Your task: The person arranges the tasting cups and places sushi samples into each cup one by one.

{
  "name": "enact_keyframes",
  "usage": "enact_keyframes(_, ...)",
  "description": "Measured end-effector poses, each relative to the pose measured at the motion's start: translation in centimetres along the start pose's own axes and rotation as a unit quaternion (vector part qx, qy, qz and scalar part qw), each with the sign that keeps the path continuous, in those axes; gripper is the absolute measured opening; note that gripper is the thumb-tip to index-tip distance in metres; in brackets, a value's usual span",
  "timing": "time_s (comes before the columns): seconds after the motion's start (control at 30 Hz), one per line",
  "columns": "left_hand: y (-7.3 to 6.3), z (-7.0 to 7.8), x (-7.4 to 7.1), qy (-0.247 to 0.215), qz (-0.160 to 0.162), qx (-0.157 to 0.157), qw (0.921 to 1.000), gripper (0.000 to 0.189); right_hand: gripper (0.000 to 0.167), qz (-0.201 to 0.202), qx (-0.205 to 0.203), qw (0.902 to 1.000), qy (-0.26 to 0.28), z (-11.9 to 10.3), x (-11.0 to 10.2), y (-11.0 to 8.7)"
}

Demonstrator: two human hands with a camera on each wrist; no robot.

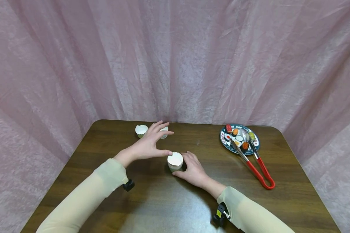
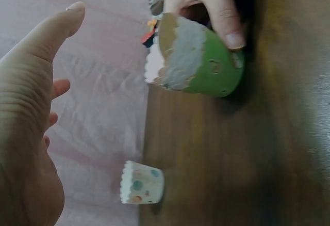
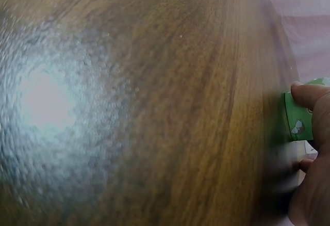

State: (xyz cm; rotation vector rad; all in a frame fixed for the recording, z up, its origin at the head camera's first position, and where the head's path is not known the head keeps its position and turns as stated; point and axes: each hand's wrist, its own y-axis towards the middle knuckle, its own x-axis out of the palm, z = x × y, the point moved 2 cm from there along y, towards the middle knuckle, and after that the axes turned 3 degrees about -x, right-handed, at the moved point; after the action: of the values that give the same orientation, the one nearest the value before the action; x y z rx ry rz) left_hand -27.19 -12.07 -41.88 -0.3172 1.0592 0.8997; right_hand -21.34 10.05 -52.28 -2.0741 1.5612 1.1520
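My right hand (image 1: 192, 170) holds a green and white paper baking cup (image 1: 175, 163) near the middle of the table, thumb on the near side and fingers behind. In the left wrist view the cup (image 2: 219, 68) is tilted toward the back, its scalloped rim facing the curtain. My left hand (image 1: 148, 145) is spread above the table, thumb tip overlapping the cup's rim in the head view. From the left wrist, that thumb (image 2: 56, 30) shows apart from the cup. Behind the left hand stand two more baking cups, one pale (image 1: 141, 130) and one dotted (image 2: 147, 186), partly hidden by fingers.
At the back right lies a blue-rimmed plate (image 1: 222, 136) with several sushi pieces (image 1: 245, 146). Red-handled metal tongs (image 1: 254, 170) rest across it, handles toward the front. A pink curtain (image 1: 175, 64) hangs behind the brown wooden table (image 1: 291, 181).
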Motion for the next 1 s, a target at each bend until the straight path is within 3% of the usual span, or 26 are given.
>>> enact_keyframes(0.37,-1.6,-0.7,2.5,-0.01,-0.022,-0.005,0.9997,0.083,0.067,0.006,-0.013,0.9996,-0.023,0.0,0.0,0.0)
enact_keyframes(0.57,-2.3,-0.9,3.7,-0.018,-0.042,-0.018,0.9988,0.085,0.065,-0.004,0.009,0.9984,-0.056,-0.1,-0.2,-0.1)
enact_keyframes(1.0,-2.4,-1.5,5.6,-0.042,-0.054,-0.037,0.997,0.085,0.06,-0.013,0.027,0.9969,-0.073,-0.1,-0.2,-0.3)
